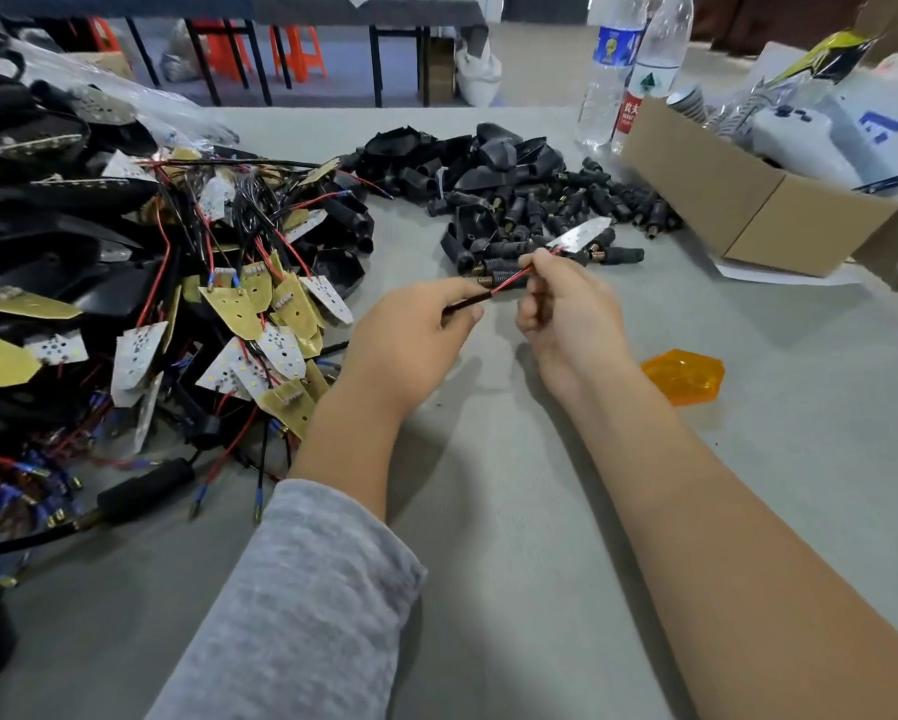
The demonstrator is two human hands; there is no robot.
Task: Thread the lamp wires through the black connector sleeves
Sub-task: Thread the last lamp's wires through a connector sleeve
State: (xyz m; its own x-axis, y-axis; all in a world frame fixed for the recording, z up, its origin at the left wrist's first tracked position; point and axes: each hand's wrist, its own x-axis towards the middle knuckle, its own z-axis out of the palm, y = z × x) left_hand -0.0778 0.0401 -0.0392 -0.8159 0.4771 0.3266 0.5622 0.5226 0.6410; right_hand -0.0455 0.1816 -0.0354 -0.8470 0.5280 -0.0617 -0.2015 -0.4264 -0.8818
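Table: grey table [488, 511] is filling our view, with table legs and orange stools [296, 49] showing on the floor behind it.
Far left: we are seeing a big tangle [140, 283] of black lamp shells, small circuit boards and red and black wires lying in a heap on the table.
Left hand: our left hand [410, 340] is curling its fingers and pinching the black and red wires [488, 296] between thumb and forefinger, above the table.
Wires: they are running up and to the right from the left hand to the right hand, ending at a small silvery board [582, 233] beyond the right fingers.
Right hand: our right hand [566, 314] is curling its fingers around the same wires close to the board; we cannot tell whether a sleeve is sitting on them yet.
Sleeves: black connector sleeves [540, 200] are lying in a pile just behind both hands, mixed with black shells.
Right of the hands: an orange lens [683, 376] is lying flat on the table, near our right forearm.
Far right: an open cardboard box [748, 210] is lying beside the pile, with two plastic bottles [629, 70] standing behind it.
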